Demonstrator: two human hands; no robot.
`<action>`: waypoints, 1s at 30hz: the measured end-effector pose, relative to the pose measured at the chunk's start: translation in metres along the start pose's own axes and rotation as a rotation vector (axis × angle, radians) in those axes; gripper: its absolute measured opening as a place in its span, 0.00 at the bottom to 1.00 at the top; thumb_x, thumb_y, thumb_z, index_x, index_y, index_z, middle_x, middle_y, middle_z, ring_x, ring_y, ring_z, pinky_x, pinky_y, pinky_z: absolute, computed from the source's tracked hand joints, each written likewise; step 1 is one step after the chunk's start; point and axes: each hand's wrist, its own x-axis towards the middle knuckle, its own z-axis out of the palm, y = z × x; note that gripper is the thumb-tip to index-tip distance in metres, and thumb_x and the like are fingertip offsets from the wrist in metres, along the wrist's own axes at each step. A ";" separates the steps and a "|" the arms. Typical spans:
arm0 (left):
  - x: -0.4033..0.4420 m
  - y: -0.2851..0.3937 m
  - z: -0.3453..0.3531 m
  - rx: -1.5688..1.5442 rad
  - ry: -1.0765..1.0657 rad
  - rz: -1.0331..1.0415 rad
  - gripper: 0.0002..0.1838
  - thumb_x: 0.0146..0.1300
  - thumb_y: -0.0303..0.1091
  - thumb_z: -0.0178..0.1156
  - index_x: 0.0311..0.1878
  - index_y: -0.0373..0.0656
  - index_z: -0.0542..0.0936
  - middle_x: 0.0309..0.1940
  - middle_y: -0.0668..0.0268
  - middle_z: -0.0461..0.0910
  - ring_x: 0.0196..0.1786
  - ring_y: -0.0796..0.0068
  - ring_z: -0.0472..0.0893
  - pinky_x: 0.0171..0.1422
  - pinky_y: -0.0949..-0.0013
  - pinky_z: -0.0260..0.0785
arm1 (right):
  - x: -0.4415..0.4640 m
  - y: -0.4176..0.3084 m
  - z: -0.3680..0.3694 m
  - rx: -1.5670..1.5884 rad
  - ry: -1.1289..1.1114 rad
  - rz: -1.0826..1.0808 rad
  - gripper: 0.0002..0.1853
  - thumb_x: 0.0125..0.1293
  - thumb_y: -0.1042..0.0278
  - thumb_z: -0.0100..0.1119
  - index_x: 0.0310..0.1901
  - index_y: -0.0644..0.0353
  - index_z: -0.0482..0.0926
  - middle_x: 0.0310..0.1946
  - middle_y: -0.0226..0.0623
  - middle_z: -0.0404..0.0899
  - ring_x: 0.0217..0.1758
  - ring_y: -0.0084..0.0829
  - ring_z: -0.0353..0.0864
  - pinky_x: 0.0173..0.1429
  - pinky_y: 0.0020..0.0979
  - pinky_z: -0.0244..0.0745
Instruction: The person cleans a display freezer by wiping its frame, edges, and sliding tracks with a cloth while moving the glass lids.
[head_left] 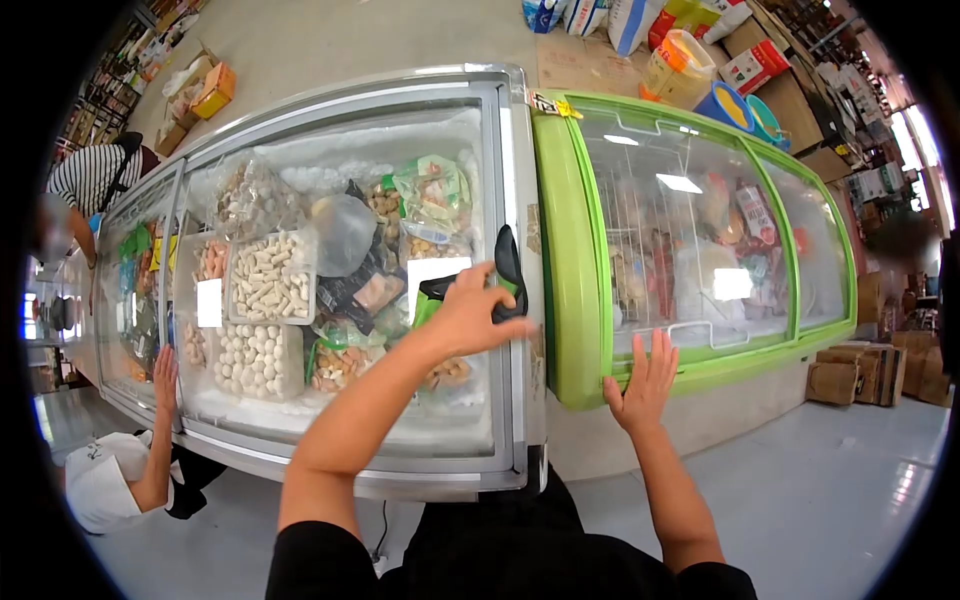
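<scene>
My left hand (468, 312) is over the right end of the silver-framed glass freezer (500, 400), its fingers bent and apart. Close to its fingertips is a black handle-like piece (510, 268) at the lid's right edge; whether they touch it I cannot tell. A black and green shape (432, 295), perhaps a reflection, shows partly behind the hand. Under the glass lie a tray of pale sticks (268, 277), white balls (257, 358) and several bagged foods. My right hand (645, 385) rests with fingers stretched out at the near rim of the green freezer (575, 300), near a white wire handle (692, 330).
At the left, another person's hand (165, 378) is at the silver freezer's near edge. A person in a striped top (95, 175) stands beyond its far end. Cardboard boxes (850, 375) stand at right; a yellow-orange bucket (678, 70) and sacks (632, 22) are behind.
</scene>
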 end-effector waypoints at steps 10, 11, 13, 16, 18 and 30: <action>0.023 0.003 0.047 0.115 0.485 -0.006 0.16 0.54 0.23 0.59 0.48 0.39 0.81 0.52 0.51 0.71 0.49 0.51 0.69 0.54 0.57 0.66 | 0.003 -0.001 0.000 -0.018 0.020 -0.005 0.36 0.65 0.41 0.47 0.65 0.63 0.64 0.69 0.58 0.55 0.72 0.58 0.53 0.71 0.61 0.44; 0.024 0.005 0.045 0.146 0.491 -0.017 0.15 0.54 0.24 0.60 0.47 0.40 0.82 0.50 0.51 0.71 0.49 0.51 0.69 0.54 0.56 0.65 | 0.004 -0.001 -0.001 -0.019 0.014 -0.006 0.36 0.65 0.41 0.47 0.65 0.62 0.64 0.69 0.58 0.55 0.72 0.58 0.53 0.71 0.61 0.44; 0.028 0.005 0.039 0.180 0.503 -0.030 0.14 0.54 0.25 0.61 0.46 0.42 0.82 0.49 0.52 0.71 0.49 0.51 0.69 0.54 0.56 0.64 | 0.005 -0.001 -0.002 -0.009 0.007 -0.002 0.36 0.65 0.41 0.48 0.66 0.62 0.64 0.69 0.57 0.55 0.72 0.57 0.52 0.71 0.61 0.44; 0.036 0.004 0.032 0.270 0.509 -0.045 0.14 0.54 0.28 0.62 0.46 0.45 0.83 0.48 0.54 0.71 0.51 0.53 0.69 0.53 0.57 0.63 | 0.006 0.000 -0.002 -0.002 -0.006 0.009 0.36 0.65 0.41 0.48 0.66 0.62 0.63 0.69 0.57 0.55 0.73 0.57 0.52 0.71 0.61 0.44; 0.048 0.001 0.028 0.329 0.515 -0.078 0.14 0.54 0.30 0.64 0.46 0.47 0.84 0.47 0.54 0.70 0.52 0.53 0.68 0.54 0.56 0.61 | 0.003 -0.002 -0.003 0.001 -0.021 0.019 0.36 0.64 0.41 0.49 0.66 0.62 0.63 0.69 0.57 0.55 0.73 0.57 0.52 0.71 0.61 0.43; 0.188 -0.069 -0.012 0.462 0.684 -0.141 0.08 0.58 0.40 0.62 0.40 0.57 0.87 0.36 0.58 0.75 0.45 0.54 0.72 0.48 0.54 0.64 | 0.000 -0.002 0.000 0.001 -0.003 0.011 0.37 0.66 0.39 0.45 0.65 0.62 0.64 0.68 0.58 0.56 0.72 0.58 0.53 0.70 0.62 0.44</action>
